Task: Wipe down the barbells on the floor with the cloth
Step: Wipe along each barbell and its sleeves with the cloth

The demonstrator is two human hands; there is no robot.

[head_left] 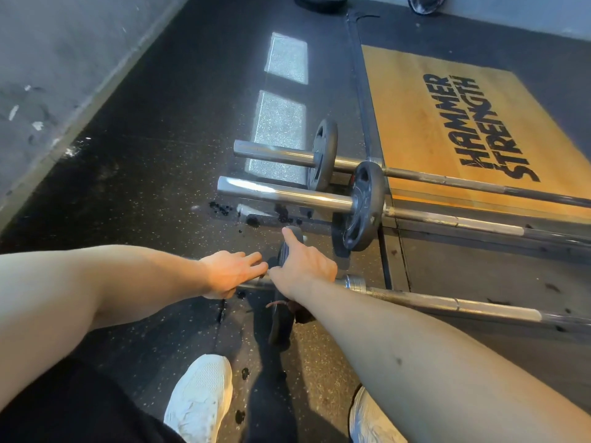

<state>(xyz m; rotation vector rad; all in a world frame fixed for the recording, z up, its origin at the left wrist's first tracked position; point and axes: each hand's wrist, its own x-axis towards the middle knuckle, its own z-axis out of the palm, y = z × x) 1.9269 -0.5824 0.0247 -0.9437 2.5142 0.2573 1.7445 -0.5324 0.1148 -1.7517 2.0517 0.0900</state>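
Rubber gym floor (144,155), lower centre: nearest barbell (447,303), its sleeve partly hidden under left hand (230,273), fingers fairly straight. Right hand (303,266): forefinger along plate (281,327), other fingers hidden, grip indeterminate. Dark scrap (302,314) beneath wrist, unclear.

Black speckled rubber floor (153,161) fills the left and centre, with a wooden platform (415,100) (lettered HAMMER STRENGTH) set in at the upper right. Three barbells lie across their border: far bar (275,152), middle bar (281,195), near bar (447,303). Black crumbs (220,208) lie at centre, loose plates (319,0) at the top edge, white shoes (200,398) at the bottom.
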